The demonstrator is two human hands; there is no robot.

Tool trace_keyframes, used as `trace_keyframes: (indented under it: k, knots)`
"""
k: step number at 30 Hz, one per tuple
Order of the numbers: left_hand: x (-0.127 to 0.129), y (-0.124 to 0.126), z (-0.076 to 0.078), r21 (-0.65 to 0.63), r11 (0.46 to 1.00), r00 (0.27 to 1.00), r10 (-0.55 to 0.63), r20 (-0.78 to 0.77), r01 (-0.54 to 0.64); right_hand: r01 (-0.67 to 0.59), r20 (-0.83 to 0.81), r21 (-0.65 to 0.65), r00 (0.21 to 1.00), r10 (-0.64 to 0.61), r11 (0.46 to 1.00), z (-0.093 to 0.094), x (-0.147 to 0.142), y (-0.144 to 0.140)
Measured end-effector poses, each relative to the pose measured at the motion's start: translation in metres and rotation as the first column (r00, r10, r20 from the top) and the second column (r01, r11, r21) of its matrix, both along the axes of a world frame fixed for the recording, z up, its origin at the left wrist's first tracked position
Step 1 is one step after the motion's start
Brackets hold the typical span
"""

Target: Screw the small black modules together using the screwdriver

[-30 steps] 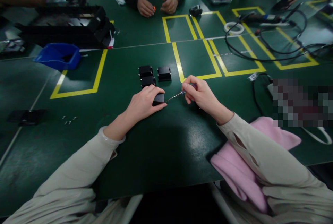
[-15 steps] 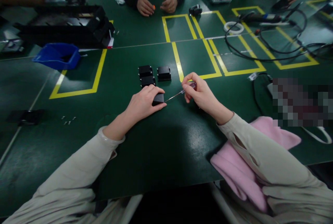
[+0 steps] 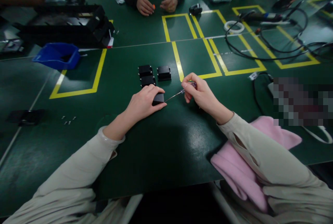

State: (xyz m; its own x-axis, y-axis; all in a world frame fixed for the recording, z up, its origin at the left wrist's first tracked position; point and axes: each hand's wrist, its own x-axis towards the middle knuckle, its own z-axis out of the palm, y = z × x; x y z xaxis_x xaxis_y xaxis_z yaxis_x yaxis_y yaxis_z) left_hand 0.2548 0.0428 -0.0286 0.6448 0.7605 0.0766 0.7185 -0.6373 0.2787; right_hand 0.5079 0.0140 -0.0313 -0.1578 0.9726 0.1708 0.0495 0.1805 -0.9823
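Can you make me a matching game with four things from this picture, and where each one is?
Things
1. screwdriver
2. blue bin
3. pink cloth
4. white ring

Places
A. partly hidden by the right sleeve
B. on the left side, by yellow tape
C. in the grip of the right hand
D. at the far right, by the looping black cable

Right pairs: 1-C, 2-B, 3-A, 4-D

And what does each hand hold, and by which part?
The right hand holds a screwdriver by its handle; the left hand holds a black box by its near and far sides.
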Motion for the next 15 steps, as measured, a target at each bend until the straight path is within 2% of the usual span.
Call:
trace_keyframes:
  k: [15]
  knots:
    - [0.0009, -0.0010, 0.0013, -0.002, 1.000, 1.000, 0.016, -0.007, -0.016, -0.024, 0.012, 0.014, 1.000, 0.024, 1.000, -0.0018, 0.0013, 0.0007]
